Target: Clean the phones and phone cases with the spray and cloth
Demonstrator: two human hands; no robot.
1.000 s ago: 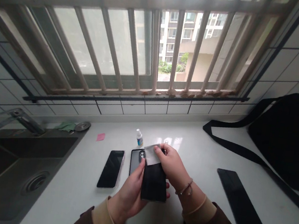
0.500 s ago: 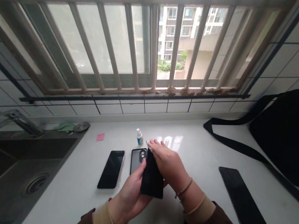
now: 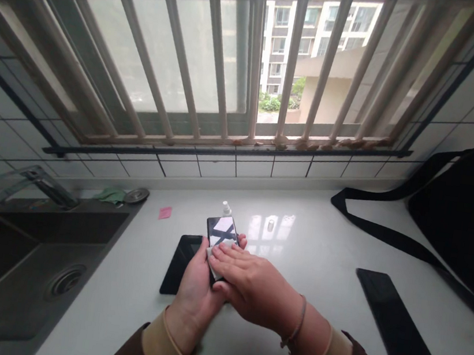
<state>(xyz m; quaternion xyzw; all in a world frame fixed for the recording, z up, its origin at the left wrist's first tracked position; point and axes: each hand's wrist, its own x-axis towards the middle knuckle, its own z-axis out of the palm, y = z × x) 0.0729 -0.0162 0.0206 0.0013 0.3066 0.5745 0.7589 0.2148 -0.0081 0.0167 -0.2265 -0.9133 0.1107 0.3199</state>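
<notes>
My left hand (image 3: 195, 288) grips a black phone (image 3: 223, 232) from below, screen up, with the window reflected in the glass. Lying flat over the phone's lower half, my right hand (image 3: 245, 280) presses a small pale cloth (image 3: 214, 255) against it. A second black phone (image 3: 183, 255) rests on the white counter (image 3: 296, 255) just left of my hands. A little white spray bottle (image 3: 226, 208) stands right behind the held phone.
A steel sink (image 3: 26, 254) with a tap (image 3: 50, 188) fills the left side. A long black slab (image 3: 401, 324) lies at the right, with a black bag (image 3: 468, 214) and its strap behind it. A pink note (image 3: 165, 212) and a small cap (image 3: 271, 225) sit farther back.
The phone turned from edge-on and tilted to flat, screen up. My right hand slid from its top end down onto its lower half with the cloth. The view shifted slightly.
</notes>
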